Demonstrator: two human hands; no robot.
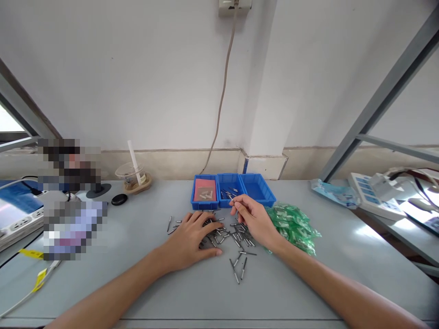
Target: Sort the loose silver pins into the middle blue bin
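R hand (254,218) pinches 1 pin (231,198) nr back edge of table (140,242); L hand (190,237) loosely spread, hold unclear; pin prob. light, stiff, best gripped mid-shaft.

Beige cable (225,82) down wall (154,77); black disc (119,199) left; white power strip (373,199) right.

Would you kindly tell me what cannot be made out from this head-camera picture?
In the head view:
Slim dark-and-silver metal pins: count, partly hidden by the left hand.
Slender silver piece in the right hand: full shape, covered by that grip.
Flat lavender item: details, blurred by pixelation.
Glossy green plastic packets: contents, obscured by crumpled film.
White wall box: top, cut off by the upper edge.
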